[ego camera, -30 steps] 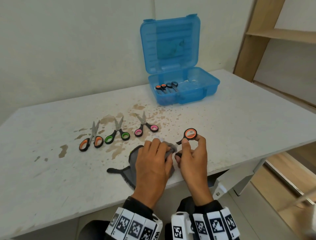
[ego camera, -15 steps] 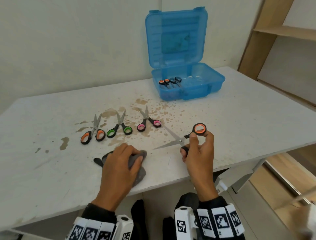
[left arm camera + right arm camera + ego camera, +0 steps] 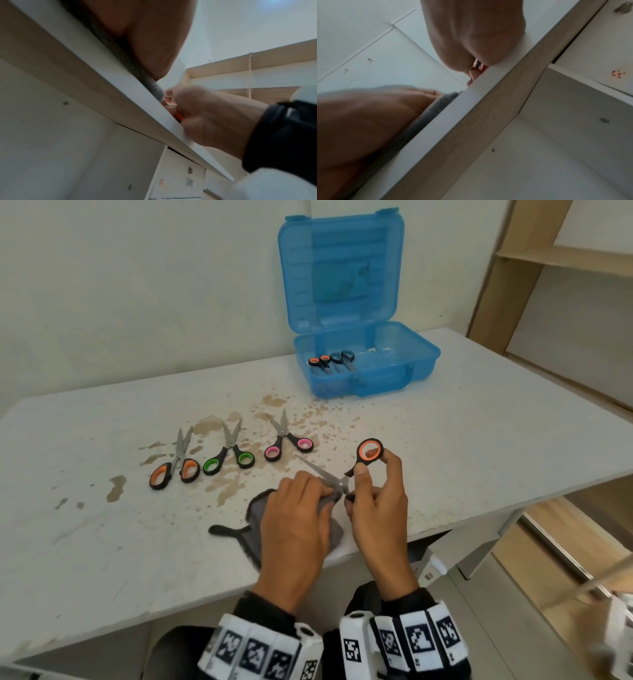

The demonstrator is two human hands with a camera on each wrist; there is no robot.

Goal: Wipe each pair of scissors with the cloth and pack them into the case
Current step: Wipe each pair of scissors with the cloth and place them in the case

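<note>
Right at the table [image 3: 445,474] edge, right hand [image 3: 378,508] fingers pinch orange-handled scissors [image 3: 368,453]; left hand [image 3: 296,525] grips cloth [image 3: 253,508].

No text, brand, number or label can be read anywhere in these views. The only signs are black-and-white square code markers on the wrist bands [image 3: 260,652] worn on both forearms; they carry block patterns, not letters or digits. The blue case [image 3: 342,289] shows a faint pale patch inside its lid, too blurred to tell whether it bears print. The scissors on the table [image 3: 102,525] show no legible marking on blade or handle. In the right wrist view a cluster of small red dots [image 3: 617,73] sits on a white panel under the table, forming no readable character
</note>
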